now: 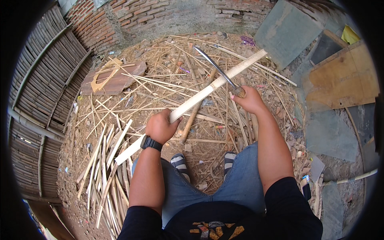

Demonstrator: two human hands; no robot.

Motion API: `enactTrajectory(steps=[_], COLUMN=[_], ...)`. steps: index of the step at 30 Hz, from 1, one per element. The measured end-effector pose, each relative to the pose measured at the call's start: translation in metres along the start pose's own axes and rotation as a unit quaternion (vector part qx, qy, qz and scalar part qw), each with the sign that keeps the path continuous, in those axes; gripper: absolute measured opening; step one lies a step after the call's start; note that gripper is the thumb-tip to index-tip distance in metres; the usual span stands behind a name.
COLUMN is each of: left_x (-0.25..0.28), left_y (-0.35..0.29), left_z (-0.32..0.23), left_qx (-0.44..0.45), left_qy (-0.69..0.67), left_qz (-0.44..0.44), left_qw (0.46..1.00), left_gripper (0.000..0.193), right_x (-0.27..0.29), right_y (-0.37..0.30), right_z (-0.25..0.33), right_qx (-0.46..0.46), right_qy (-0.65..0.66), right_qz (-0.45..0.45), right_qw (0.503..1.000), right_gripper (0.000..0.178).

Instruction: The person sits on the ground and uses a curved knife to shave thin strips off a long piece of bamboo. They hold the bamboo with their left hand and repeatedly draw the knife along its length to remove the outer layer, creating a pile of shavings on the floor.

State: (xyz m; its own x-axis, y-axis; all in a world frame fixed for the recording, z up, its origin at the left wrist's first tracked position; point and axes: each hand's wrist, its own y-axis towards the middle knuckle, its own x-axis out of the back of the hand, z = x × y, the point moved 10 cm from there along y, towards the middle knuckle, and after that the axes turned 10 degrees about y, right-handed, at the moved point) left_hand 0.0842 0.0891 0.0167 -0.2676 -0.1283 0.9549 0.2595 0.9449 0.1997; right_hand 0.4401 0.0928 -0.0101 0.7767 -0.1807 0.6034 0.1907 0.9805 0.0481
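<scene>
My left hand [159,125] is closed around a long, pale split bamboo strip [196,98], gripping it below its middle. The strip slants from beside my left knee up to the far right. In my right hand [249,100] is the wooden handle of a machete [216,66]. Its long dark blade points far left and crosses over the strip near a bamboo node. Whether the edge touches the strip or bites into it, I cannot tell.
Split bamboo strips [108,172] lie heaped at my left. Thin slivers and sticks litter the ground, with a rusty sheet [116,78] at the far left. A woven bamboo wall [44,76] stands left, a brick wall [160,18] behind, and board panels [340,80] right.
</scene>
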Motion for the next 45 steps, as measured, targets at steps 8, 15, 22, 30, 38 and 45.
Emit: enactTrajectory(steps=[8, 15, 22, 30, 38, 45], left_x=[-0.007, -0.019, -0.01, 0.004, 0.006, 0.012], left_y=[0.0, -0.002, -0.001, 0.0, 0.001, -0.003], left_z=[-0.007, -0.014, -0.01, 0.0, 0.001, 0.005], left_qx=[-0.022, -0.052, -0.027, -0.005, 0.004, 0.032], left_qy=[-0.001, 0.004, 0.01, -0.013, -0.023, -0.05], left_qz=[0.017, 0.034, 0.026, -0.004, -0.019, -0.023], left_qw=[1.0, 0.998, 0.999, 1.0, 1.0, 0.998], left_gripper=[0.045, 0.043, 0.041, 0.039, 0.038, 0.039], right_x=[-0.005, -0.016, -0.003, 0.004, 0.021, 0.006], right_y=[0.004, 0.001, 0.002, -0.009, -0.002, -0.017], right_z=[-0.007, 0.002, -0.005, 0.015, -0.003, 0.044], right_qx=[0.01, 0.038, -0.023, 0.023, 0.007, 0.024], right_qy=[-0.018, -0.024, -0.039, -0.086, -0.053, -0.054], right_qz=[-0.001, 0.016, 0.003, -0.014, -0.093, 0.026], right_qw=[1.0, 0.999, 0.999, 0.996, 0.994, 0.998], right_gripper=[0.061, 0.062, 0.068, 0.07, 0.066, 0.063])
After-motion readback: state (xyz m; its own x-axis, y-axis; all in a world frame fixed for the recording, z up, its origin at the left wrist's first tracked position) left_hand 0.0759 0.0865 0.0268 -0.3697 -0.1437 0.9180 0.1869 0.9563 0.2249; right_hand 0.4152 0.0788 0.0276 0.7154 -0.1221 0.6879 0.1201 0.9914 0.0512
